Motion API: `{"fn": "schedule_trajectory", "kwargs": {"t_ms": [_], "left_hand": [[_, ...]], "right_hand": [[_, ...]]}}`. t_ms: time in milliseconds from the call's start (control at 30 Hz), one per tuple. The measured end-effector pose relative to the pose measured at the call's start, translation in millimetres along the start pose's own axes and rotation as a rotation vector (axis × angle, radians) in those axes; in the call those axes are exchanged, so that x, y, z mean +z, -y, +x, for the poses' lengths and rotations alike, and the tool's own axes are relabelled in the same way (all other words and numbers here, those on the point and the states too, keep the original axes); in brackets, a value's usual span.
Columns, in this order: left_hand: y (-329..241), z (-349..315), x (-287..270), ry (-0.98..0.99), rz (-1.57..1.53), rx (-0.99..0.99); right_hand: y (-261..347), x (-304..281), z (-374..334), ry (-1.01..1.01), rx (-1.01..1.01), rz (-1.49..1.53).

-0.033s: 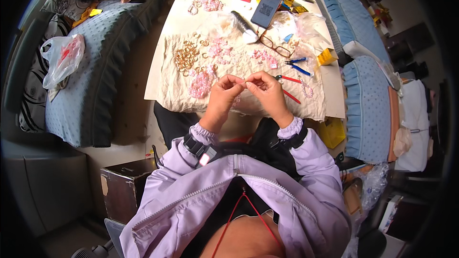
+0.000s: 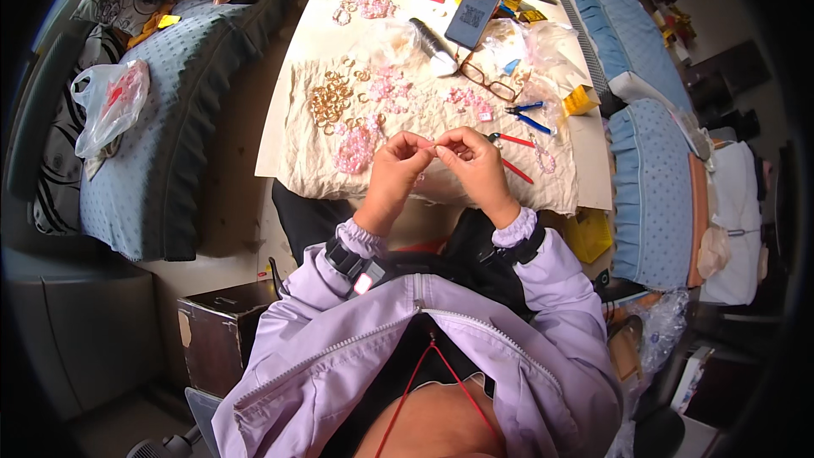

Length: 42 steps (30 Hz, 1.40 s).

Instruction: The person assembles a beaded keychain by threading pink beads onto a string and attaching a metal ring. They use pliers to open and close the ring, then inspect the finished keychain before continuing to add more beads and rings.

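Observation:
My left hand [image 2: 396, 171] and my right hand [image 2: 476, 168] meet fingertip to fingertip over the near edge of the cloth. Both are closed in a pinch, and whatever lies between the fingertips is too small to make out. A few pale pink beads show faintly just below, between the hands. Left of my left hand lies a heap of pink beads [image 2: 354, 148], with a pile of gold-coloured rings [image 2: 331, 103] behind it. Close to my right hand rest red-handled pliers [image 2: 516, 171], and a small beaded loop [image 2: 544, 157] lies beside them.
Blue-handled pliers [image 2: 532, 121], eyeglasses [image 2: 487, 80], a phone [image 2: 473, 17] and a dark tube with a white end [image 2: 434, 49] lie farther back on the beige cloth [image 2: 297, 148]. More pink beads [image 2: 365, 7] sit at the back left. Padded blue seats [image 2: 161, 136] flank the table.

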<state>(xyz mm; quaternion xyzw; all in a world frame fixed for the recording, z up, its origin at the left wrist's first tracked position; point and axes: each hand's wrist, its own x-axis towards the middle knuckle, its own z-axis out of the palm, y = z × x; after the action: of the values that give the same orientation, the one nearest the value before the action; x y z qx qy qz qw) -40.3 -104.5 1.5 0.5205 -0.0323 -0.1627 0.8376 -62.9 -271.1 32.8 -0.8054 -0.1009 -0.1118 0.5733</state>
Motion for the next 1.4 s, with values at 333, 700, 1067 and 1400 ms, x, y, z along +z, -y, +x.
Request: {"fn": "schedule_trajectory", "kwargs": {"t_ms": [333, 700, 1067, 1400], "left_hand": [[0, -8, 8, -0.066, 0.416, 0.121], [0, -21, 4, -0.025, 0.110, -0.025], [-4, -24, -12, 0.226, -0.095, -0.236], [-6, -15, -25, 0.337, -0.178, -0.301]], "right_hand": [[22, -10, -5, 0.003, -0.437, -0.696], [20, -8, -13, 0.004, -0.562, -0.796], [18, 0, -12, -0.003, -0.347, -0.470], [17, 2, -11, 0.038, -0.371, -0.473]]}}
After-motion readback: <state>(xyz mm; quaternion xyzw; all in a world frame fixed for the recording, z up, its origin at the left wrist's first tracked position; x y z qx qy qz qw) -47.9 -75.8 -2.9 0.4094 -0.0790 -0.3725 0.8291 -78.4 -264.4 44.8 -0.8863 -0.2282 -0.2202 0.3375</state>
